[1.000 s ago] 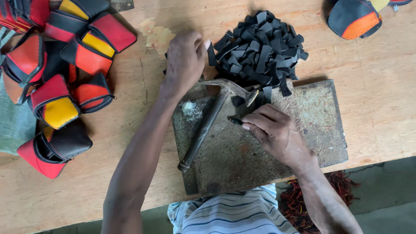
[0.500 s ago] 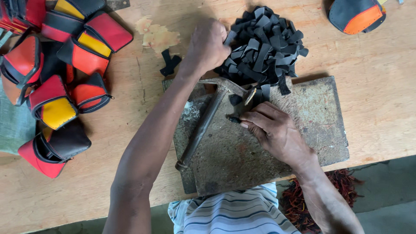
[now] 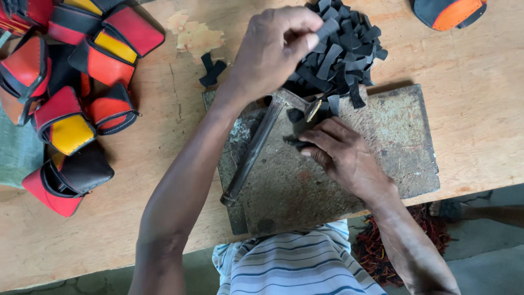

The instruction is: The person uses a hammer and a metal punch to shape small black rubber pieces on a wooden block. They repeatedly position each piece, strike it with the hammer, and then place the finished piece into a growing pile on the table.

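A thin black strip [image 3: 327,27], judged light and limp and best pinched at its end, is clamped by the left hand [image 3: 273,49] above the stone slab [image 3: 382,158], where the right hand [image 3: 341,158] is closed on a dark piece [image 3: 292,141].

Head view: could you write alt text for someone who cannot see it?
A left hand pinches a black strip from a pile of strips, while the right hand presses a dark piece on a stone slab.
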